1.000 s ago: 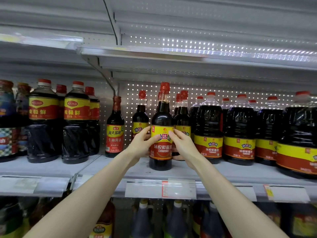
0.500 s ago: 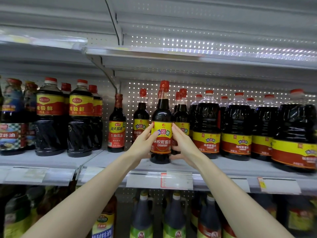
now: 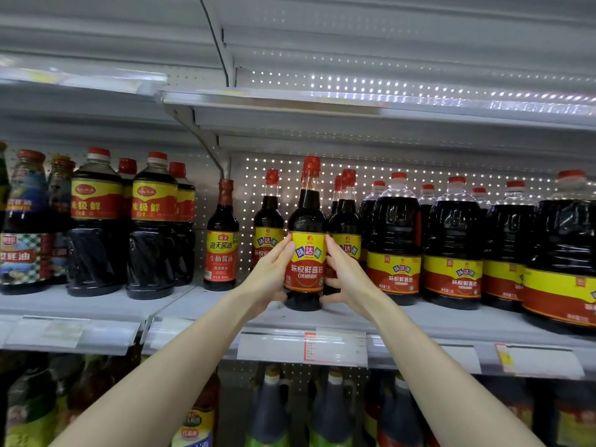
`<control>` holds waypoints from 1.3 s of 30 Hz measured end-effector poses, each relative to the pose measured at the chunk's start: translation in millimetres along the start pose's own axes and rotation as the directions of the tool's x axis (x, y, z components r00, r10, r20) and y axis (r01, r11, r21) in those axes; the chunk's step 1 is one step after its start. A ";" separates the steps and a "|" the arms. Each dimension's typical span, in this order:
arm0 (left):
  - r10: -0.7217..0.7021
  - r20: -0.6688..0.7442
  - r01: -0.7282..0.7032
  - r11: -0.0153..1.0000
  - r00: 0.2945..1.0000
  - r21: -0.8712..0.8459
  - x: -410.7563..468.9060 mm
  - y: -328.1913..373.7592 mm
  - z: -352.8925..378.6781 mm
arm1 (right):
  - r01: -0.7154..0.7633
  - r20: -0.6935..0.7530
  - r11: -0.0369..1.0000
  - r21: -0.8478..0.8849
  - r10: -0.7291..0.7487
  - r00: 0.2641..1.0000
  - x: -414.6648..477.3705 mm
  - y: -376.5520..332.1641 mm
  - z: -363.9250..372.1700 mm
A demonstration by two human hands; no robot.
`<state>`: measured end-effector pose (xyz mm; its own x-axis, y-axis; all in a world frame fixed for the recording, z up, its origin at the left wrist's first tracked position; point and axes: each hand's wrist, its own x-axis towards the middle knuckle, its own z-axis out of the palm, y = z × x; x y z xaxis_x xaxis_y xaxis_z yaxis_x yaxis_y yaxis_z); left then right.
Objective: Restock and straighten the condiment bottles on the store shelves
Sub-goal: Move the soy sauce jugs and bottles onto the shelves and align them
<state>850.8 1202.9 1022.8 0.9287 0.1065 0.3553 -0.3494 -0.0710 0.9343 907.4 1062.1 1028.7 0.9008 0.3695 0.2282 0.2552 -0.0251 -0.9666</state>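
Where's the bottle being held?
Head view, centre: the soy sauce bottle stands on the shelf between left hand and right hand, large jugs to its right.

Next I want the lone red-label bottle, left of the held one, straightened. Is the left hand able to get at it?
Probably yes: nothing stands in front of the red-label bottle, close beside the left hand, which would first have to release the held bottle.
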 end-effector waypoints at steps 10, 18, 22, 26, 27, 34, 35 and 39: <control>-0.061 -0.019 0.060 0.997 0.998 -0.045 23.8 -9.2 -1.9 | -0.003 -0.015 1.000 0.020 0.004 1.000 18.2 2.3 3.9; -0.078 -0.030 0.076 0.994 0.996 -0.082 40.5 -14.0 -2.1 | -0.018 -0.031 0.999 0.031 0.019 0.999 31.8 3.5 4.2; -0.080 -0.044 0.077 0.994 0.996 -0.073 46.3 -16.0 -1.5 | -0.039 -0.032 0.998 0.045 0.041 0.999 38.1 4.8 4.0; -0.085 -0.061 0.082 0.996 0.995 -0.043 50.5 -18.8 -1.9 | -0.051 -0.039 0.997 0.051 0.053 0.998 42.3 6.2 3.0; -0.087 -0.066 0.085 0.996 0.994 -0.033 51.7 -18.9 -2.0 | -0.053 -0.040 0.997 0.049 0.055 0.998 43.8 6.3 3.1; -0.086 -0.085 0.084 0.996 0.993 -0.022 59.3 -20.8 -1.9 | -0.066 -0.058 0.997 0.040 0.068 0.996 53.8 9.5 4.6; -0.084 -0.083 0.083 0.996 0.993 -0.025 60.3 -21.4 -1.7 | -0.067 -0.058 0.997 0.039 0.070 0.996 55.0 10.0 4.3; -0.081 -0.074 0.080 0.997 0.994 -0.012 64.4 -24.8 -2.3 | -0.070 -0.055 0.997 0.035 0.072 0.996 58.4 11.2 3.9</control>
<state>919.0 1213.8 1022.6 0.9421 0.1854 0.2795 -0.2750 -0.0499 0.9601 961.5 1087.0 1030.8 0.9347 0.3153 0.1640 0.1789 -0.0186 -0.9837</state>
